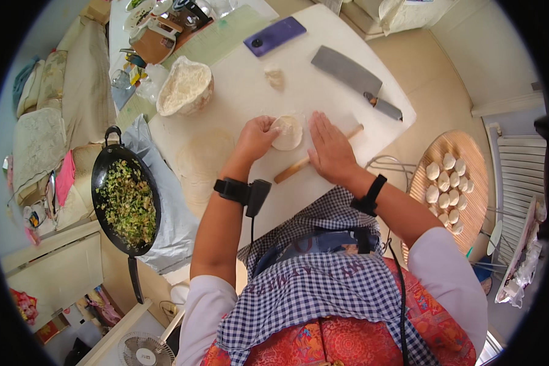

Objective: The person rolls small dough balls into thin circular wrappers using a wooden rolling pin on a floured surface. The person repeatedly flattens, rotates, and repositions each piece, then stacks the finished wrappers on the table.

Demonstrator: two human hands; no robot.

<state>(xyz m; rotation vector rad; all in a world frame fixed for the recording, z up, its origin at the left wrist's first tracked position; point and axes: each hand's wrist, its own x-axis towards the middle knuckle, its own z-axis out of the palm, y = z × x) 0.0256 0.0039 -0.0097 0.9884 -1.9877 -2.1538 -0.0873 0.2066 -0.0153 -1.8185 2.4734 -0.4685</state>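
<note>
A round, flat dough wrapper [288,132] lies on the white board [238,96]. My left hand [257,137] pinches its left edge between thumb and fingers. To the right of the dough, my right hand [331,148] is stretched out flat, palm down, across a wooden rolling pin [293,170]. The pin slants from lower left to upper right, and its middle is hidden under the palm. A small lump of dough [274,78] sits farther back on the board, behind the wrapper.
A bowl of flour [185,87], a purple phone [275,35] and a cleaver [347,71] with a dark handle rest on the board. At left stands a black wok [126,201] of chopped green filling. Several dumplings [444,180] lie on a round woven tray [476,183] at right.
</note>
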